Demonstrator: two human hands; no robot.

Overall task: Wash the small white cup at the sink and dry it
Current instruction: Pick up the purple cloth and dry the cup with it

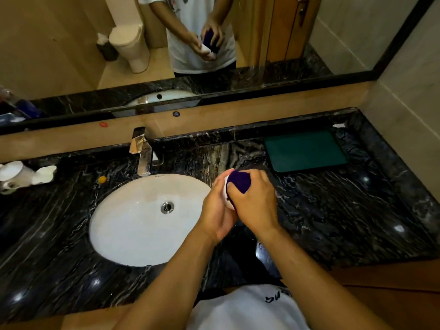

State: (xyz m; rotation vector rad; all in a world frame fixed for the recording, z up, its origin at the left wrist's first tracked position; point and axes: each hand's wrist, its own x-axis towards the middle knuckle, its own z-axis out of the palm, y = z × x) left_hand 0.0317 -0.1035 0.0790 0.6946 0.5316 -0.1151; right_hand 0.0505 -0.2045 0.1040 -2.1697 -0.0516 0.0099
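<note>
The small white cup [226,189] is held just right of the sink basin [133,225], above the dark marble counter. My left hand [217,210] grips the cup from the left and below, so only a strip of its rim and side shows. My right hand [256,201] grips a dark purple cloth [239,181] bunched against the cup's mouth. The mirror above repeats both hands, the cup and the cloth.
A chrome faucet [142,153] stands behind the basin, with no water visible. A green mat [306,150] lies at the counter's back right. White cups and a holder [16,175] sit at the far left, with a small yellow object [102,179] near them.
</note>
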